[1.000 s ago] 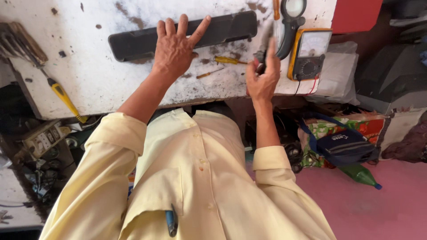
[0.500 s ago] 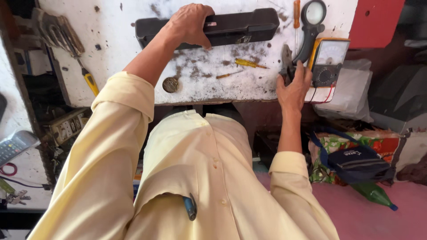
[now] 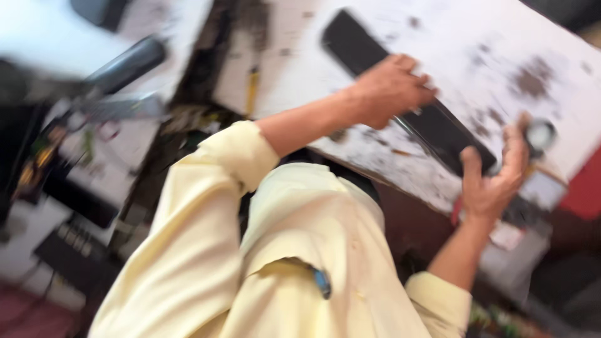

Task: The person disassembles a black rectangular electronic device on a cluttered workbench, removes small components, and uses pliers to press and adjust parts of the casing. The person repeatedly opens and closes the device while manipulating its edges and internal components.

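Head view: tilted hard and blurred now, where half a second ago it looked squarely down on the white, stained desk (image 3: 350, 106).
Long black unit: a flat bar-shaped device (image 3: 363, 53) lies slantwise across the desk; it ran level across the top of the picture before, so the change reads mostly as head turn, though the bar may also have been swung.
Left hand: left hand (image 3: 391, 87) lies over the middle of the bar, its grip closed around the top edge as it was half a second ago; a second ago the fingers were spread flat on it.
Right hand: right hand (image 3: 494, 178) is at the bar's lower end near the desk edge, palm up, fingers apart and curled; whether it touches the bar I cannot tell.
Nearby: a round magnifier-like tool (image 3: 539, 134) sits just beyond the right fingertips; a yellow-handled tool (image 3: 251, 94) lies near the desk's far edge.
Meaning: both hands now bracket the bar, which suggests it is being handled as one piece.
Clothing: pale yellow shirt (image 3: 294, 250) fills the foreground.
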